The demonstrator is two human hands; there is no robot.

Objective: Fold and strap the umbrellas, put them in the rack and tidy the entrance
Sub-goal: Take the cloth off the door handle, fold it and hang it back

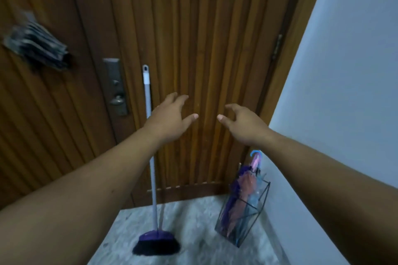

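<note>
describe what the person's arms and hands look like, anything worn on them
Both arms are bare as far up as the view shows: no sleeves in sight. The left hand and right hand wear no gloves, and no rings, watch or bracelet show on the fingers or wrists. The thumbnails are short and unpainted.

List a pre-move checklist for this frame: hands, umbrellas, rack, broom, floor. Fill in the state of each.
1. Hands free: ok. Left hand and right hand are both open and hold nothing.
2. Umbrellas in rack: ok. Folded umbrellas stand inside the wire rack.
3. Straps fastened: cannot tell, too blurred.
4. Rack position: ok. It stands on the floor in the corner by the wall, though it looks tilted.
5. Broom stowed: ok. It stands upright against the door.
6. Dark striped object at upper left: cannot tell what it is.
</note>
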